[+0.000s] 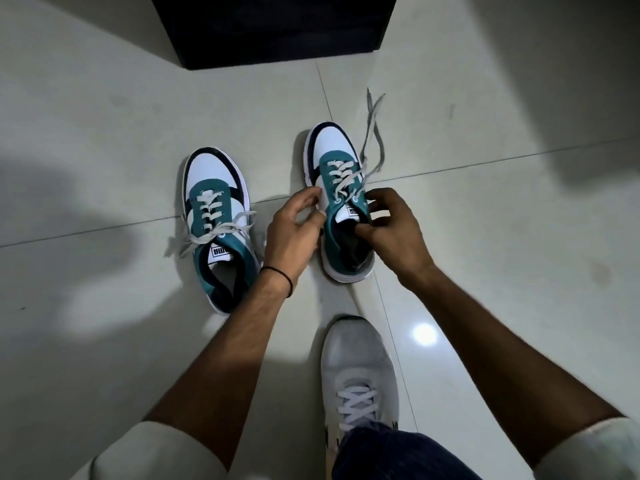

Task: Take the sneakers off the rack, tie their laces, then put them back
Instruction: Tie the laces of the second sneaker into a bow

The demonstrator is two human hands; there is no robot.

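Sneakers, one pair, teal, white and dark navy, both standing on the pale tiled floor [104, 140] with toes pointing away from the wearer of the camera. Left sneaker [218, 223]: sits apart from the hands, its off-white laces knotted in a bow [211, 233] across the tongue, loops and ends spilling to either side; a small printed label shows on the tongue. Right sneaker [341, 202]: sits just beside the first, slightly farther forward, its laces [372, 133] untied, the loose ends trailing up and off toward the toe and onto the tile beyond it. Left hand [294, 226]: fingers curled, thumb and fingertips touching the near left side of the right sneaker's upper by the top eyelets; whether it pinches a lace cannot be told. A thin black band [280, 277] circles this wrist. Right hand [394, 230]: fingers bent together at the tongue and collar of the same sneaker, thumb pressing at the opening; the grip on the shoe's edge looks closed. A grey laced shoe [358, 372], worn on the person's foot, stands near the bottom of the view, below a dark denim leg [398, 455]. A black cabinet-like block [273, 26] stands on the floor at the top of the view, well apart from the pair.
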